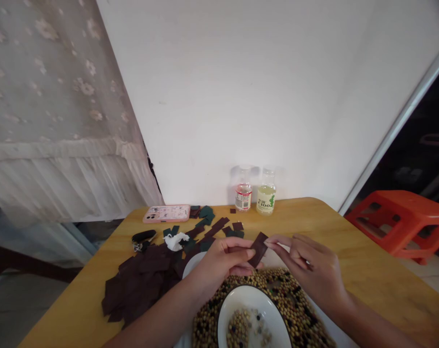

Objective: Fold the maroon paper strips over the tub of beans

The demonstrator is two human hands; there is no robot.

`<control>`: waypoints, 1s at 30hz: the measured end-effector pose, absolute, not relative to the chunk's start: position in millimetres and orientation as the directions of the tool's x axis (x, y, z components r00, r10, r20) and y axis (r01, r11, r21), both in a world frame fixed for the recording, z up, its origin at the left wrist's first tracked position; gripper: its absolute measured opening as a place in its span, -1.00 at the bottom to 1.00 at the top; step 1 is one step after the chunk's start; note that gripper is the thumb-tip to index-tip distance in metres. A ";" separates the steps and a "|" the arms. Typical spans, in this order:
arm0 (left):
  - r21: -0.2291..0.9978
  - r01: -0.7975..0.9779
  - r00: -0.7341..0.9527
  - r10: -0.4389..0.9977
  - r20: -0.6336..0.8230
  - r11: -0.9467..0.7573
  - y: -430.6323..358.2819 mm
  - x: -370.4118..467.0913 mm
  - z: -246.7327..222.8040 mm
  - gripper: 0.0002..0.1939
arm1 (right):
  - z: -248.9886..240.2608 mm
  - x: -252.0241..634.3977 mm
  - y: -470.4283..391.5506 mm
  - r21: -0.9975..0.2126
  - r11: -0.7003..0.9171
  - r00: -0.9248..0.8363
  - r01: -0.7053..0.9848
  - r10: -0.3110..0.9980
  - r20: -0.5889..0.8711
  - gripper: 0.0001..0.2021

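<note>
Brown strip (258,250) was up in the air btwn both hands, above the far edge of the white tray (191,265), tilted. L hand (232,258) had it by the left side, thumb on top & fingers beneath, closed on it. R hand (312,263) had thumb & index tips pinched together at the strip's right edge; couldn't tell if anything tiny was btwn them. Its other fingers were curled in.

Below, the tray was full of small round beads (301,311), mostly tan w/ some dark ones. A white bowl (254,295) w/ dark rim sat amid them, nearer than the hands, w/ a few beads in it. L forearm crossed the tray's left side & hid part of it; R wrist hung over the right side.

Left on the table (368,270): big pile of dark pieces (143,275), close by the L forearm. Beyond it, crumpled tissue (175,241), keys (142,238), green pieces (206,212) & pink-cased phone (167,213). Far side, by the wall (241,87): red-label bottle (243,195) left, green-label bottle (266,195) right, both upright. Orange stool (404,217) stood off the table's right side.
</note>
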State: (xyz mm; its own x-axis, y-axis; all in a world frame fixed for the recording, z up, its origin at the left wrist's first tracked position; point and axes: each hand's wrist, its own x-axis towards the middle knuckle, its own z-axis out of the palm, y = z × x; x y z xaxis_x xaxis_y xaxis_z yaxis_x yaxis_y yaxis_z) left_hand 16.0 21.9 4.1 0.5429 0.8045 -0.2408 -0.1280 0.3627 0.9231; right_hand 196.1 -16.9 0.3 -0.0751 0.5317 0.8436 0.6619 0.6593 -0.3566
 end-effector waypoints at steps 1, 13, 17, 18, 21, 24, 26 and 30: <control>0.925 -0.112 0.557 0.793 -0.245 0.364 21.9 15.8 3.9 -0.69 | 0.1 196.3 -16.8 -0.353 0.663 -0.079 0.660 0.528 0.846 -0.57; 0.927 -0.084 0.650 0.725 -0.228 0.366 22.7 14.6 3.0 -0.70 | 2.1 195.5 -18.5 -0.356 0.653 -0.090 0.668 0.547 0.833 -0.59; 0.924 -0.107 0.613 0.756 -0.228 0.366 23.3 13.8 1.8 -0.70 | 1.4 195.7 -18.3 -0.364 0.659 -0.091 0.658 0.550 0.830 -0.57; 0.924 -0.106 0.613 0.756 -0.230 0.368 23.3 13.6 1.8 -0.69 | 1.2 195.7 -18.2 -0.365 0.665 -0.094 0.652 0.548 0.831 -0.57; 0.925 -0.086 0.630 0.739 -0.237 0.370 23.0 14.0 3.1 -0.69 | 0.8 195.5 -17.9 -0.372 0.668 -0.088 0.645 0.548 0.832 -0.57; 0.928 -0.098 0.584 0.776 -0.238 0.359 22.5 15.0 3.7 -0.69 | 1.2 195.0 -18.3 -0.380 0.660 -0.083 0.648 0.558 0.826 -0.56; 0.928 -0.120 0.539 0.808 -0.237 0.352 22.2 15.4 2.9 -0.69 | 1.8 194.8 -18.7 -0.377 0.663 -0.091 0.647 0.558 0.825 -0.56; 0.930 -0.119 0.578 0.786 -0.220 0.348 21.8 15.5 1.9 -0.70 | 1.7 195.4 -18.5 -0.356 0.677 -0.106 0.644 0.540 0.835 -0.57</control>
